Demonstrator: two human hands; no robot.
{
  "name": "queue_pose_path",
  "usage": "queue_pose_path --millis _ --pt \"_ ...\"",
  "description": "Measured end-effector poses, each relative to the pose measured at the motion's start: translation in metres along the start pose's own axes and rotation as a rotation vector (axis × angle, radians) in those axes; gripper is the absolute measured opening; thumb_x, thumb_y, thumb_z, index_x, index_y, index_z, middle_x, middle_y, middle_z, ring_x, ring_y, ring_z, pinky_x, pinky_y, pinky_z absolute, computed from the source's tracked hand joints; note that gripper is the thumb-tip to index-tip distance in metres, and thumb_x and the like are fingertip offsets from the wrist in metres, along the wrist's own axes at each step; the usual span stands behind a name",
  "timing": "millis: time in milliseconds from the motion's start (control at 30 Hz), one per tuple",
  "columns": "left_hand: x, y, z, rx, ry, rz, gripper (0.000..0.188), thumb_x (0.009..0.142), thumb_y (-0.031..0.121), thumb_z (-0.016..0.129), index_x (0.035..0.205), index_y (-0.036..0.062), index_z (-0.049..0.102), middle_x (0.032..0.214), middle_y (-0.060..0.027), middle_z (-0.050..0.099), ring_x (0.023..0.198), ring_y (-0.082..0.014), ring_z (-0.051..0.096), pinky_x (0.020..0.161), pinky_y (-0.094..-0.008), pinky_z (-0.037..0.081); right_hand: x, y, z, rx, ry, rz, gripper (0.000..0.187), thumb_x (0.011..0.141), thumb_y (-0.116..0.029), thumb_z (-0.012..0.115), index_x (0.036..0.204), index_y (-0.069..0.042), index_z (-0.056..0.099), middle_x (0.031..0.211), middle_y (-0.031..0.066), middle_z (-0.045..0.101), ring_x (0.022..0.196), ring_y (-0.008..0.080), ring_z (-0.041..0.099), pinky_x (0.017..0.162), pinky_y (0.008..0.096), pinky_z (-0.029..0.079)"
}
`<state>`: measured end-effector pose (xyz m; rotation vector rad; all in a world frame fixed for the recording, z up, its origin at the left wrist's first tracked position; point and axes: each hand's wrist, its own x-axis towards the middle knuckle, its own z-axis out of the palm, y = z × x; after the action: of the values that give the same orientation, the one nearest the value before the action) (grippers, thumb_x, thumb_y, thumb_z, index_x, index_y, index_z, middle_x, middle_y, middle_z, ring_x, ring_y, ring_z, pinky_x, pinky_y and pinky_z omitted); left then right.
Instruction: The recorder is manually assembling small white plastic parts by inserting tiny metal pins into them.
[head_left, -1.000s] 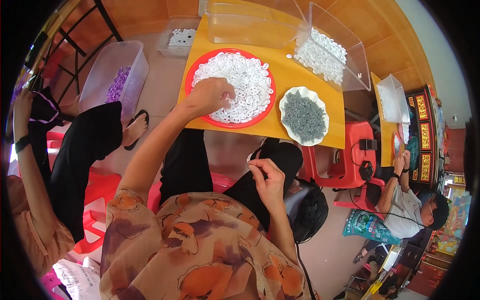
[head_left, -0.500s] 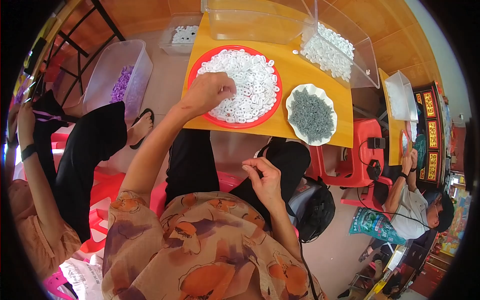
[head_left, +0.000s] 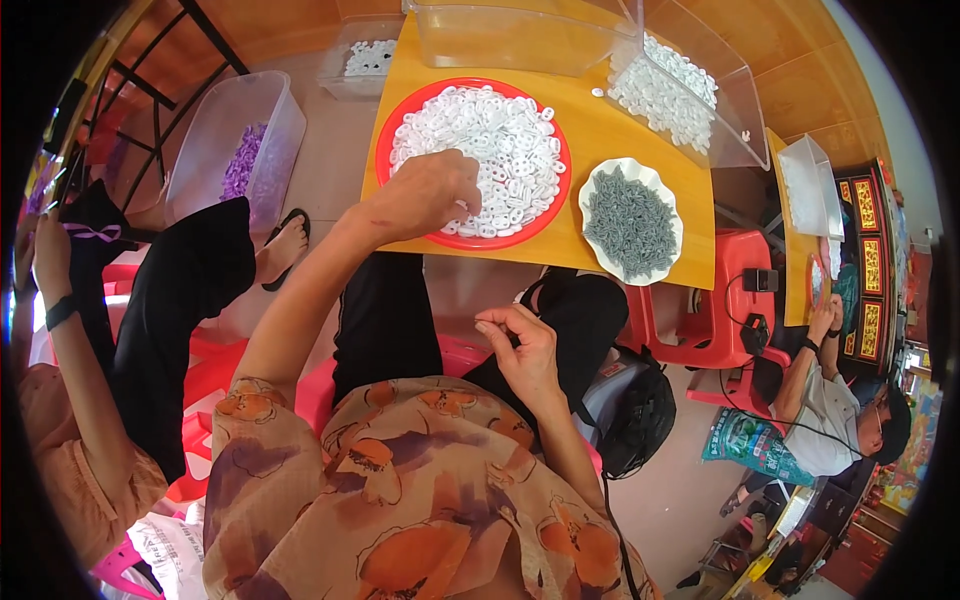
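Observation:
A round red plate (head_left: 383, 150) heaped with small white oval plastic pieces with two holes (head_left: 500, 130) stands at the table's front edge. Over its near left part is my left hand (head_left: 432, 195), fingers curled down together at the pieces; their tips are partly hidden, so what they pinch does not show. My right hand (head_left: 525, 350) hovers above my lap, thumb and forefinger closed together; anything between them is too small to make out. Right of the plate, a scalloped white dish (head_left: 672, 255) holds many small grey-green slender pieces (head_left: 630, 220).
Clear plastic bins (head_left: 520, 40) stand along the far side of the yellow table (head_left: 695, 200), one with white pieces (head_left: 665, 95). A bin with purple pieces (head_left: 243, 160) sits on the floor at left. A red stool (head_left: 690, 335) and black bag (head_left: 640, 420) are at right. People sit on both sides.
My left hand has moved slightly nearer to me over the plate, its fingers turned further down into the white pieces. My right hand stays nearly in place. The whole view has shifted slightly.

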<state>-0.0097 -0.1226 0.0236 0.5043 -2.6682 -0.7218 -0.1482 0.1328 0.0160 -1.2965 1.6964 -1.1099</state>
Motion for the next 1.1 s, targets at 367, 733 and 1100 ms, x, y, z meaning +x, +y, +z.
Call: queue_pose_path --millis 367,733,1100 --pt "0.008 -0.006 0.006 0.267 -0.068 0.248 0.013 0.074 0.016 0.077 0.071 0.0096 0.066 0.08 -0.0051 0.058 0.089 -0.0262 0.061 0.075 -0.0418 0.051 -0.001 0.0 -0.007 -0.033 0.007 -0.02 0.008 0.094 -0.003 0.074 0.102 0.001 0.074 0.086 0.0119 0.069 0.07 0.0192 0.068 0.063 0.0301 0.052" --pt "0.017 -0.014 0.003 0.259 -0.179 0.389 0.016 0.079 0.014 0.067 0.068 0.0059 0.058 0.076 -0.0082 0.056 0.08 -0.0292 0.064 0.068 -0.0447 0.051 -0.01 -0.01 -0.014 -0.022 0.045 -0.026 0.009 0.094 -0.002 0.074 0.103 0.0 0.074 0.087 0.0116 0.069 0.069 0.0182 0.066 0.062 0.0292 0.051" --pt "-0.006 0.09 0.014 -0.471 0.221 -0.234 0.016 0.094 0.011 0.076 0.108 0.0032 0.076 0.089 -0.0051 0.074 0.075 -0.0121 0.067 0.068 -0.028 0.051 0.013 -0.009 -0.04 0.332 0.284 0.112 0.011 0.099 0.0 0.068 0.107 0.003 0.075 0.089 0.0032 0.07 0.071 0.0075 0.059 0.065 0.0226 0.048"
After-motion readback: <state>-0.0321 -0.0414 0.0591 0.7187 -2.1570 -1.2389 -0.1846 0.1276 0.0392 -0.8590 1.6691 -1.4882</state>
